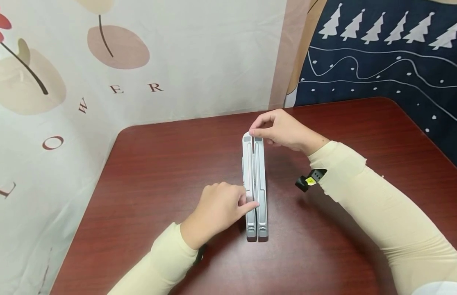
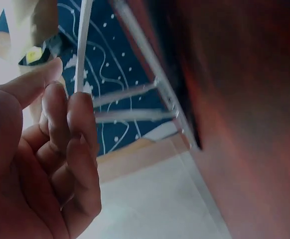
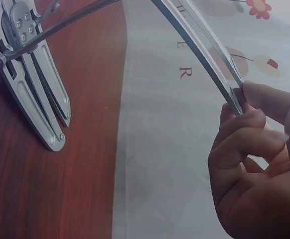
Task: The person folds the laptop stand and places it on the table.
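Note:
A silver folding laptop stand [image 1: 260, 172] stands on the table, its two long top arms folded close side by side. At its far end, my right hand [image 1: 283, 129] pinches the arm tips between thumb and fingers. My left hand [image 1: 221, 205] holds the stand near its front end, thumb laid across both arms and the other fingers bent at the left side. The right wrist view shows the arm tips in the right fingers [image 3: 254, 119] and the hinged base [image 3: 40, 104] down on the table. Thin struts [image 2: 130, 115] join upper and lower bars in the left wrist view.
The stand is on a reddish-brown wooden table [image 1: 158, 164]. Behind it hangs a pale curtain [image 1: 213, 53] with printed flowers and letters, and a dark blue cloth [image 1: 361, 65] with white trees at the right. A wrist camera [image 1: 310, 179] sticks out under the right sleeve.

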Demonstrator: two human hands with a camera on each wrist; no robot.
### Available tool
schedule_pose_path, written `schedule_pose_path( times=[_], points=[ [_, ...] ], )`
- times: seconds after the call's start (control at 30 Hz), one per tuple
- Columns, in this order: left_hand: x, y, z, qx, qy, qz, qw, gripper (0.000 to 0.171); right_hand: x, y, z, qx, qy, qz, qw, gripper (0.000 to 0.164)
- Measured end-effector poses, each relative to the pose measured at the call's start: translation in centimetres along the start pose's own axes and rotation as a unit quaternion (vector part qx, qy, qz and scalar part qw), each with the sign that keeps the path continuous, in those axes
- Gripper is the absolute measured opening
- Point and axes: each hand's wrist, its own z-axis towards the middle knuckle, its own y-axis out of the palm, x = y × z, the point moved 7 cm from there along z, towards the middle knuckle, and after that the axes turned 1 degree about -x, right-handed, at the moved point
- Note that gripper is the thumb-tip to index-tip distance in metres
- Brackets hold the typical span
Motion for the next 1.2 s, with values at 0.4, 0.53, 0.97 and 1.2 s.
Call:
schedule_pose_path(
  times=[0.4, 0.53, 0.97, 1.2],
  points=[
    [0.2, 0.9, 0.2, -0.011, -0.031, 0.012, 0.9994, 0.046, -0.6, 0.2, -0.3, -0.004, 0.002, 0.021, 1.0, 0.013],
    [0.3, 0.8, 0.2, -0.01, -0.035, 0.016, 0.9992, 0.046, -0.7, 0.2, -0.4, 0.002, 0.003, 0.022, 1.0, 0.014],
    [-0.4, 0.7, 0.1, -0.019, -0.042, 0.014, 0.9988, 0.047, -0.5, -0.4, -0.8, 0.032, 0.01, 0.017, 0.999, 0.015],
    [-0.9, 0.5, 0.1, -0.01, -0.029, -0.007, 0.9995, 0.051, -0.2, -0.5, -0.8, 0.019, -0.005, 0.029, 0.999, 0.013]
  ],
)
